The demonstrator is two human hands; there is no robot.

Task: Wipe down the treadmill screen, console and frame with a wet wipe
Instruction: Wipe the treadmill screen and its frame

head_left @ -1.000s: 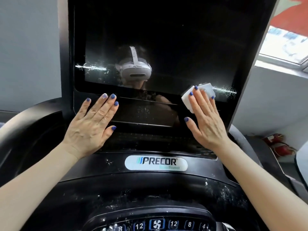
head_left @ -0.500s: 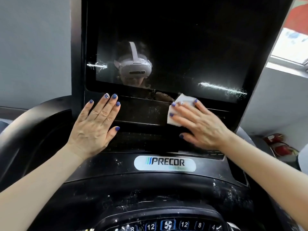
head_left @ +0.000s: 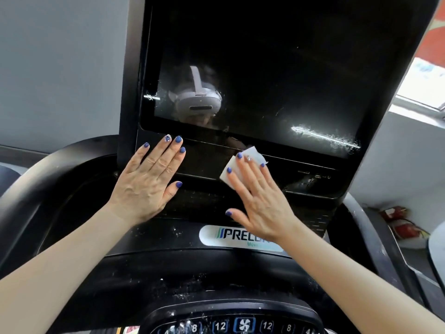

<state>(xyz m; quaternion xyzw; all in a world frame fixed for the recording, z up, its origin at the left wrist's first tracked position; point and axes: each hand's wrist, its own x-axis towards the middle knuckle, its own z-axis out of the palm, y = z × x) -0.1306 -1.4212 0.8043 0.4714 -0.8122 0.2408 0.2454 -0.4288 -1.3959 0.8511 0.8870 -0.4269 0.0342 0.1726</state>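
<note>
The treadmill's black screen stands upright ahead, with a white smear streak at its lower right. Below it runs a dark panel strip of the console. My right hand lies flat with straight fingers and presses a folded white wet wipe against that strip, just under the screen's lower edge. My left hand lies flat and spread on the left end of the same strip, holding nothing. The dusty black console with a Precor badge sits beneath both hands.
A button panel with numbers and a fan icon is at the bottom edge. A curved black handrail arcs on the left, another frame part on the right. Grey wall left; window and red objects on the right.
My right hand slid the wipe left along the strip under the screen, from its right end to the middle. My left hand stayed put. The view shifted left.
</note>
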